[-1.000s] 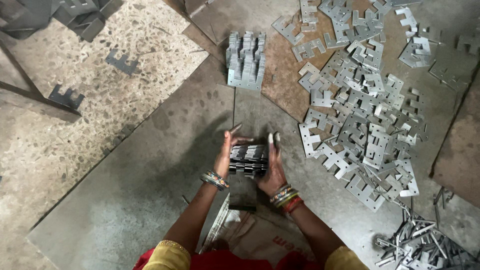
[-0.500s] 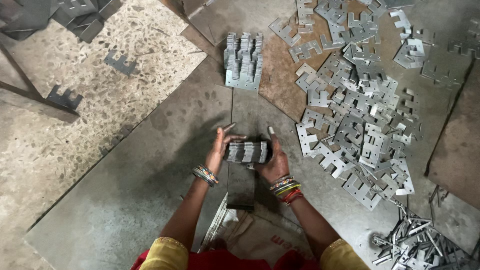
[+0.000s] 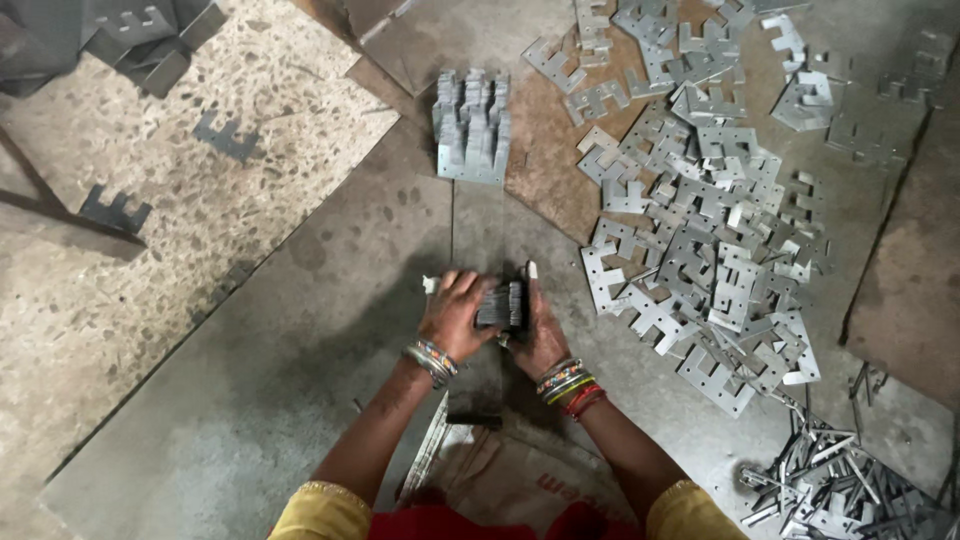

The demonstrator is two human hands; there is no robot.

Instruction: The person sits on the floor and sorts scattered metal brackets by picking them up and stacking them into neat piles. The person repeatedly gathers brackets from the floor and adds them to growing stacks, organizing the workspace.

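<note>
Both my hands press a small stack of flat grey metal plates (image 3: 500, 304) between them, just above the grey metal sheet on the floor. My left hand (image 3: 456, 312) clasps the stack's left side, fingers curled over the top. On the stack's right side is my right hand (image 3: 540, 335), its index finger pointing up along the edge. Bangles circle both wrists.
A neat upright bundle of notched plates (image 3: 471, 125) stands farther ahead. A big loose heap of the same E-shaped plates (image 3: 700, 220) covers the floor to the right. Scrap strips (image 3: 850, 490) lie at bottom right. A brown sack (image 3: 520, 470) lies under my forearms. Two dark plates (image 3: 115, 208) lie on the speckled floor at left.
My hands have squeezed the stack tighter and shorter. They shifted slightly toward me, still holding it together.
</note>
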